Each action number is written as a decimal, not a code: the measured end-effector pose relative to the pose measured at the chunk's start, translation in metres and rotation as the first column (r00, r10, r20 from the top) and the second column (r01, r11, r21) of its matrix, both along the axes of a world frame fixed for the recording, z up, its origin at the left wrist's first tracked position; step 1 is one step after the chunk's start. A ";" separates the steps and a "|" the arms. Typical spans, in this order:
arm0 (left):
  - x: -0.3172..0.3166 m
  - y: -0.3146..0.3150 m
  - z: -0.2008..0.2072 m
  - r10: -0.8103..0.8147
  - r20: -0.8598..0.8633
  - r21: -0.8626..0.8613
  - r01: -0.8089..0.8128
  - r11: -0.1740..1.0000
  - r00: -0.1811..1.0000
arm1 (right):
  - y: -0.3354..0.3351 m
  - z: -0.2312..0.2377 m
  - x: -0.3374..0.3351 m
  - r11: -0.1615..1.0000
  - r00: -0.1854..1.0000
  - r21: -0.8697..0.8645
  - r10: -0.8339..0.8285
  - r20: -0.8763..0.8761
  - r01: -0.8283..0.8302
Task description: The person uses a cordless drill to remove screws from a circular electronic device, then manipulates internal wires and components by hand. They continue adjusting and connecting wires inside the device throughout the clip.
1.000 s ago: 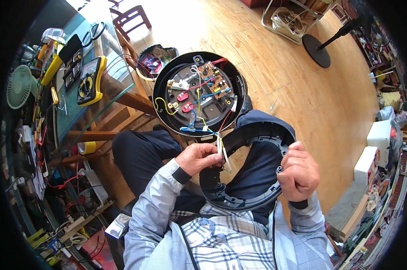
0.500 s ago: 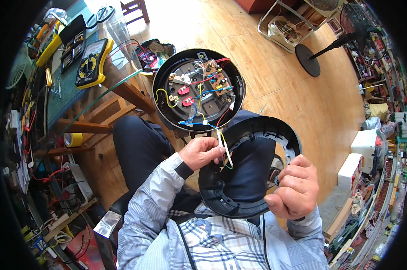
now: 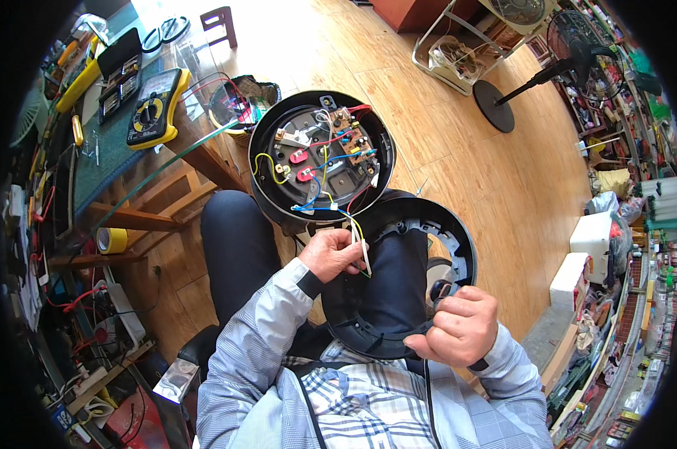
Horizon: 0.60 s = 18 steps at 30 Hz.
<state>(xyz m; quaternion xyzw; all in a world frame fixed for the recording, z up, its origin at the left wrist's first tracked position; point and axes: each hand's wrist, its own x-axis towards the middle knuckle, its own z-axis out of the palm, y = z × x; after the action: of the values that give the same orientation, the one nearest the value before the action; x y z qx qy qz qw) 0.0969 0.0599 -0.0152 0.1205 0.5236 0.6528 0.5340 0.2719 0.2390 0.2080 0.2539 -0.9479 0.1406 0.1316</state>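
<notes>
1. Centrally, a black ring (image 3: 364, 340) is held just below a round, wired shell (image 3: 387, 161).
2. The left hand (image 3: 332, 254), nearer the shell, pinches a white sleeve (image 3: 365, 257) between thumb and fingers, by the ring's left side.
3. The sleeve's long axis runs from the shell toward the person, slightly tilted.
4. The right hand (image 3: 462, 323) is curled closed on the ring's lower-right rim; the ring extends up and left from it.

We record that the right hand (image 3: 456, 327) now sits at the lower right of the black ring (image 3: 362, 338), down from its right side. Through the opening, we find floor (image 3: 495, 179) right of the trouser leg (image 3: 393, 288), previously left.
</notes>
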 end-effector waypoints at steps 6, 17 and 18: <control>-0.001 -0.006 -0.001 -0.036 0.053 0.032 0.034 0.999 0.998 | -0.001 -0.014 0.020 0.998 0.999 0.031 -0.049 0.023 0.048; 0.010 -0.019 0.006 -0.023 -0.021 0.139 0.025 0.990 1.000 | -0.009 -0.023 0.025 0.995 0.995 -0.030 -0.093 -0.022 0.092; 0.010 -0.019 0.005 -0.023 -0.065 0.136 0.032 0.990 0.998 | -0.008 -0.023 0.025 0.995 0.995 -0.032 -0.096 -0.018 0.096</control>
<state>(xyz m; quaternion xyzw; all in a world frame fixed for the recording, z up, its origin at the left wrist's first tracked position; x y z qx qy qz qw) 0.1067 0.0410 -0.0097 0.1850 0.4924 0.6757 0.5164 0.2968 0.2307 0.1847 0.2074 -0.9554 0.1462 0.1514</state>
